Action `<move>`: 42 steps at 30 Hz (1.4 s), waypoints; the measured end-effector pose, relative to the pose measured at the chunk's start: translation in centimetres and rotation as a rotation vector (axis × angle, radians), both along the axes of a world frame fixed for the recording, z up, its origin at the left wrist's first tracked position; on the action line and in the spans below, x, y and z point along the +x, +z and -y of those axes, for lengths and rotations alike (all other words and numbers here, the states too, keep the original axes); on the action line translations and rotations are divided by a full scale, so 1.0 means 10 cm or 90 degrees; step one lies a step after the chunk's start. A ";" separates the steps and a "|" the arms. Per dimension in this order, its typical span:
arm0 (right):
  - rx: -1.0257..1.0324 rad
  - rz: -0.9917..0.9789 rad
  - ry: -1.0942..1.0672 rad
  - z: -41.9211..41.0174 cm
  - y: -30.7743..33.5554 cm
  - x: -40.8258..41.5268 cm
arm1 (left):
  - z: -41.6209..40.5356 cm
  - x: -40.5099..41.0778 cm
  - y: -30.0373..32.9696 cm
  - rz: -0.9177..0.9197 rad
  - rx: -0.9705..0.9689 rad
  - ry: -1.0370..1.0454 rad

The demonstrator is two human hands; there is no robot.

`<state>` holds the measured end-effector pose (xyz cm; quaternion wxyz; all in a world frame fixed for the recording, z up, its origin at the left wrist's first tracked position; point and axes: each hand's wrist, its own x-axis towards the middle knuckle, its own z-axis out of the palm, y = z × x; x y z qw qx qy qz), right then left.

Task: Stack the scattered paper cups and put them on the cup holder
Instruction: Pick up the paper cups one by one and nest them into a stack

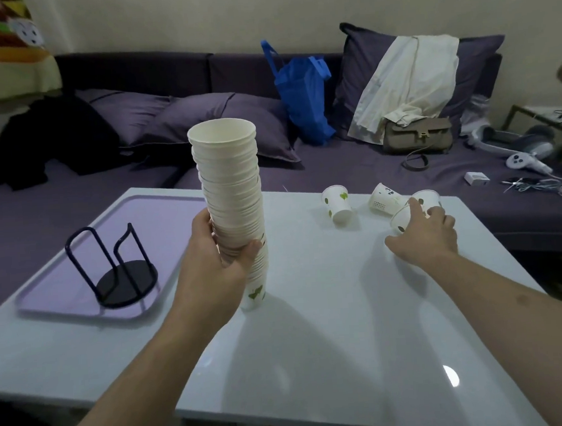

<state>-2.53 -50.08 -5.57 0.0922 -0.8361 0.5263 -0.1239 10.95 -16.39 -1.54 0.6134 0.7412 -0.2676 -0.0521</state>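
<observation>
The table [315, 359] fills the near view, glossy and pale. At its middle, the left hand [219, 249] wraps a tall stack [232, 196] of nested cups, thumb in front and fingers curled behind, about a third of the way up; the stack's base rests on the table and its open mouth faces up. At 9 o'clock from the stack, a black wire holder [118, 272] stands upright on a lilac tray [47, 286], well apart from the hand. At 3 o'clock from the stack, the right hand [425, 230] lies palm down with fingers spread over a cup [402, 220] lying on its side, touching it; a second cup [428, 197] sits just beyond the fingertips. Farther, at 1 o'clock, two more cups lie tipped: one with green leaves [338, 204] and one [384, 198] beside it. Beyond the table is a purple sofa [201, 119] with a blue bag [301, 89].
</observation>
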 end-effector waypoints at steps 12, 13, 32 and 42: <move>0.005 -0.006 0.005 0.14 0.02 0.06 | 0.00 -0.01 0.01 -0.012 -0.002 -0.003; -0.011 -0.011 0.000 0.14 0.01 0.07 | 0.00 -0.01 0.01 -0.013 0.000 -0.002; 0.168 0.362 0.145 -0.46 0.35 0.05 | -0.03 -0.03 0.04 -0.015 0.008 -0.021; 0.300 0.831 0.488 -1.68 2.08 0.33 | -0.11 -0.15 0.11 -0.026 0.016 -0.031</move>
